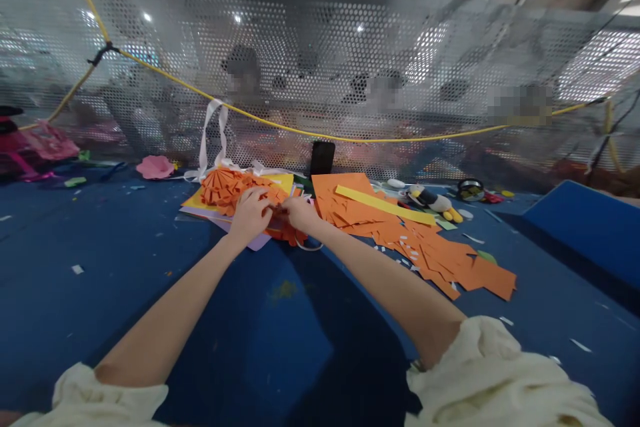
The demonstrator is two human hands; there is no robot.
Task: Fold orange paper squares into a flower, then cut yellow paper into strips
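Both my arms reach forward over a blue table (125,260). My left hand (250,213) is closed, fingers curled on a bunch of cut orange paper strips (225,187) lying on a stack of yellow and lilac sheets (280,180). My right hand (300,212) is also closed, pinching the orange paper pieces (287,232) right beside the left hand. The two hands nearly touch. What exactly sits between the fingertips is hidden by the fingers.
Orange paper scraps (440,257) and a yellow strip (385,205) spread to the right. A black phone (322,158) stands behind, with white ribbon (210,140), a pink paper flower (155,167), a tape roll (470,189). A perforated metal screen (320,73) with a yellow cord closes the far edge; people sit beyond it.
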